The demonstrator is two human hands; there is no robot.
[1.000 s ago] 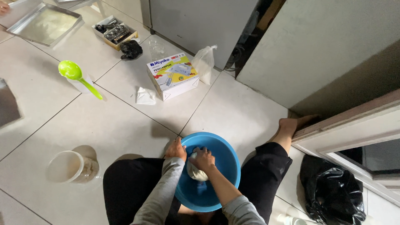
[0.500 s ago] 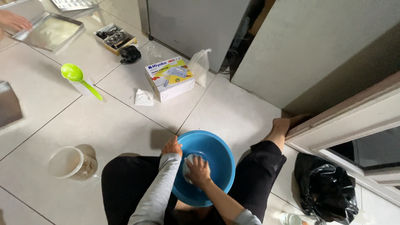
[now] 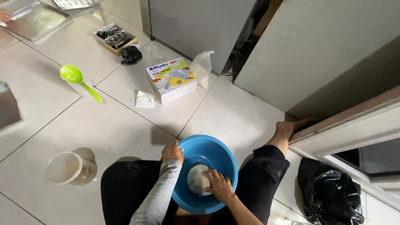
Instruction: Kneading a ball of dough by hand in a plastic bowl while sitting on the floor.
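- My right hand point(image 3: 219, 186) lies flat with spread fingers on the pale lump of dough point(image 3: 197, 180), pressing it inside the blue bowl point(image 3: 208, 152).
- My left hand point(image 3: 172, 151) grips the rim of the bowl on its left side, fingers curled over the edge.
- The bowl stands on the tiled floor point(image 3: 104, 125) between my legs.
- A plastic jar point(image 3: 70, 168) stands to the left of my knee.
- Farther away lie a cardboard box point(image 3: 171, 79), a crumpled tissue point(image 3: 144, 99) and a green ladle point(image 3: 78, 80).
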